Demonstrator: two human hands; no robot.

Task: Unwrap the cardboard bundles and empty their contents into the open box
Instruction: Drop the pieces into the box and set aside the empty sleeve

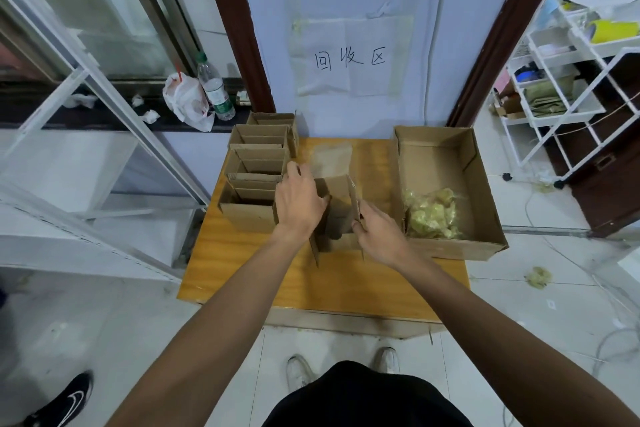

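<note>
Head view: the brown folded cardboard bundle [339, 208] stands mid-table on the yellow wooden table [329, 284], gripped from both sides, apparently so its wrap can be pulled apart. The left hand [299, 199] curls over its top at 9 o'clock. The right hand [379, 230] pinches the 3 o'clock flap edge. The large open brown cardboard box [460, 248] sits at 3 o'clock, just beside the bundle, probably for a short tip across. Pale yellow plastic-wrapped pieces [433, 213] lie in its near end. A row of further brown cardboard bundles [258, 170] lines the 10 o'clock edge. Bare tabletop lies toward 6 o'clock. The box's left wall must be cleared.
</note>
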